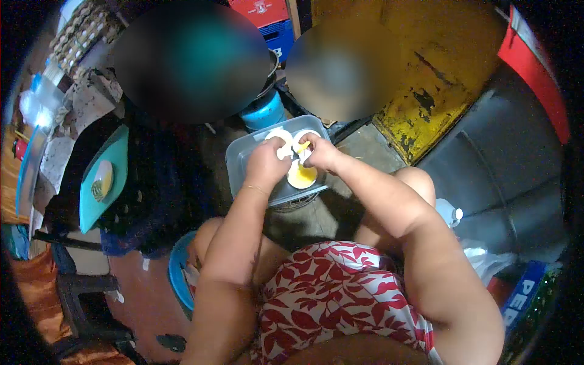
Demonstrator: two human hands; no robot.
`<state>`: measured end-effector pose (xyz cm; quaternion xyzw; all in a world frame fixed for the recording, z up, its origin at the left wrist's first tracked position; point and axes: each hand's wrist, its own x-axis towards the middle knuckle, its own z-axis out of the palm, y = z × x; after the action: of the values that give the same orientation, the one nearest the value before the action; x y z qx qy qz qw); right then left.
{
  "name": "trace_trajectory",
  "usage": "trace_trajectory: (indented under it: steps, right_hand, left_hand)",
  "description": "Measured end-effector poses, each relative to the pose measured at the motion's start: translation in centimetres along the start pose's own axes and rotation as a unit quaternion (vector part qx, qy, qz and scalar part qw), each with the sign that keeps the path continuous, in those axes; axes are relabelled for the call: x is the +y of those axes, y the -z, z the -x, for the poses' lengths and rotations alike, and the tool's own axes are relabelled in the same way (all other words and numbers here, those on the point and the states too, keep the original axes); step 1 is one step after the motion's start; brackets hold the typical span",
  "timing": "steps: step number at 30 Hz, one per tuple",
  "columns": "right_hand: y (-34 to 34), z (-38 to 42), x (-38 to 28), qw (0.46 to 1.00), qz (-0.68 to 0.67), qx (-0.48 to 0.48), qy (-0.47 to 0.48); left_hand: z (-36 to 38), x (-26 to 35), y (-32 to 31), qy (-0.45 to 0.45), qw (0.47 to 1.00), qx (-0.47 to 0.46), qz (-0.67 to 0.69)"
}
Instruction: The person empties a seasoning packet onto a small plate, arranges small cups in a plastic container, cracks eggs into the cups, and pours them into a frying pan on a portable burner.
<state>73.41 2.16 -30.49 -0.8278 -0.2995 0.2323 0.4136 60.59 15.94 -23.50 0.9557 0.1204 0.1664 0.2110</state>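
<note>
Cramped, dim interior, grey floor (310,228) underfoot; at upper right, one worn yellow panel with peeling paint (395,112), beside a large dark grey rounded surface (486,164). Background stock: grey egg trays (79,33), upper left; one red crate (261,11); one bright blue cylinder (263,111) beyond the work. At left, one turquoise tray (91,204) bearing a pale, yellowish item (103,180); lower down, one round blue basin (176,267); at right, one clear jug with a white cap (447,212). Principal item: one rectangular clear plastic tub (236,170), set low in front of the seated person's knees, containing three white rounds, of which the nearest (301,177) shows a bright yellow middle; whether they are cups or solid pieces cannot be told. Handling note, by judgement: a light pinch, fingertips low over the tub and rounds kept level would best spare the yellow part from tearing or spilling. Left hand (271,159): fingers curled, at the upper-left white round (280,137); partly hidden, so firmness of hold cannot be told. Right hand (316,152): thumb and fingers drawn nearly together, apparently pinching a small yellow piece (302,147) beside the upper-right white round (306,133); exact contact obscured.
</note>
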Motion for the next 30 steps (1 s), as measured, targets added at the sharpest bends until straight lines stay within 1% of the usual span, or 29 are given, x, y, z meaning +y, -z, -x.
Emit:
trace_trajectory:
  steps: [1, 2, 3, 4, 5, 6, 7, 8, 9, 10, 11, 12, 13, 14, 15, 16, 17, 18, 19, 20, 21, 23, 25, 26, 27, 28, 29, 30]
  right_hand:
    - [0.4, 0.4, -0.6, 1.000, -0.002, 0.007, 0.000]
    - [0.8, 1.2, -1.9, 0.996, -0.071, -0.020, -0.043]
    - [1.2, 1.8, -2.6, 0.985, -0.140, -0.047, -0.086]
    - [1.4, 1.9, -3.1, 0.973, -0.194, -0.084, -0.090]
    - [1.6, 2.3, -3.4, 0.973, -0.195, -0.079, -0.090]
    - [1.8, 2.8, -3.7, 0.945, -0.300, -0.112, -0.074]
    - [2.0, 3.2, -4.0, 0.903, -0.400, -0.143, -0.057]
    - [1.9, 3.0, -3.8, 0.894, -0.415, -0.166, -0.041]
    - [1.9, 2.9, -3.9, 0.894, -0.417, -0.160, -0.039]
    - [2.0, 3.0, -3.9, 0.870, -0.457, -0.180, -0.026]
    - [2.0, 3.1, -4.0, 0.845, -0.496, -0.198, -0.014]
    - [2.1, 3.2, -4.1, 0.840, -0.503, -0.200, -0.016]
    - [2.7, 3.7, -5.0, 0.843, -0.500, -0.191, -0.053]
    - [2.3, 3.8, -5.3, 0.850, -0.500, -0.161, -0.036]
    - [2.4, 4.3, -6.1, 0.859, -0.494, -0.128, -0.040]
    - [2.5, 4.1, -5.9, 0.846, -0.517, -0.128, -0.002]
    - [3.3, 4.4, -6.7, 0.829, -0.548, -0.113, -0.022]
    - [4.2, 5.5, -7.6, 0.809, -0.581, -0.090, -0.007]
    - [5.3, 6.5, -7.0, 0.805, -0.587, -0.062, 0.060]
    - [6.4, 7.6, -6.3, 0.796, -0.591, -0.034, 0.126]
    - [8.8, 10.4, -8.3, 0.702, -0.701, -0.060, 0.105]
    - [13.0, 16.9, -8.0, 0.730, -0.652, 0.028, 0.203]
    - [17.4, 25.0, -6.3, 0.789, -0.559, 0.125, 0.223]
    - [19.2, 29.4, -5.9, 0.853, -0.441, 0.232, 0.155]
    - [21.1, 33.4, -4.5, 0.898, -0.299, 0.308, 0.096]
    - [22.7, 36.9, -1.9, 0.919, -0.154, 0.350, 0.091]
    - [23.6, 40.8, -1.6, 0.924, -0.084, 0.374, -0.001]
    - [24.1, 44.5, 0.4, 0.914, 0.060, 0.397, -0.057]
  left_hand:
    - [-0.2, -0.5, -0.2, 0.014, 0.998, 0.010, 0.058]
    - [-0.3, -0.5, 0.0, 0.028, 0.993, 0.019, 0.116]
    - [-0.3, -0.4, 0.2, 0.021, 0.993, 0.018, 0.116]
    - [-0.2, 0.0, 0.8, 0.057, 0.982, 0.000, 0.180]
    - [-0.2, 0.3, 1.2, 0.093, 0.965, -0.020, 0.243]
    - [-0.6, -0.6, 0.5, 0.085, 0.961, -0.044, 0.259]
    - [-0.7, -0.2, 1.1, 0.080, 0.962, -0.046, 0.258]
    - [-0.7, 0.4, 1.8, 0.096, 0.961, -0.087, 0.243]
    - [-0.7, 0.8, 2.3, 0.111, 0.959, -0.129, 0.227]
    - [-0.9, 0.8, 2.1, 0.054, 0.960, -0.096, 0.257]
    - [-0.8, 0.6, 2.2, 0.049, 0.960, -0.101, 0.256]
    - [-0.7, 0.3, 2.4, 0.071, 0.957, -0.060, 0.274]
    - [-0.7, 0.8, 2.8, 0.089, 0.951, -0.025, 0.295]
    - [-1.1, 0.1, 3.0, 0.108, 0.952, -0.020, 0.287]
    - [-1.6, -0.8, 3.0, 0.122, 0.951, -0.024, 0.284]
    - [-1.3, -0.2, 3.8, 0.177, 0.909, -0.040, 0.376]
    - [-1.3, 0.0, 4.1, 0.200, 0.864, -0.014, 0.462]
    - [-1.9, -1.5, 4.1, 0.186, 0.830, -0.049, 0.523]
    - [-1.9, 0.0, 4.4, 0.196, 0.819, -0.027, 0.539]
    - [-2.1, 0.5, 4.6, 0.223, 0.799, -0.030, 0.558]
    - [-2.6, -0.2, 4.0, 0.224, 0.808, -0.028, 0.544]
    - [-3.1, -1.3, 3.2, 0.238, 0.805, -0.065, 0.540]
    - [-3.2, -1.4, 2.5, 0.248, 0.789, -0.078, 0.557]
    - [-2.9, -0.6, 2.5, 0.249, 0.787, -0.083, 0.559]
    - [-2.5, 0.8, 2.7, 0.256, 0.793, -0.080, 0.548]
    - [-2.4, 1.8, 2.6, 0.264, 0.798, -0.074, 0.537]
    - [-2.5, 2.0, 2.2, 0.272, 0.794, -0.069, 0.539]
    - [-2.5, 2.0, 1.8, 0.247, 0.809, -0.077, 0.527]
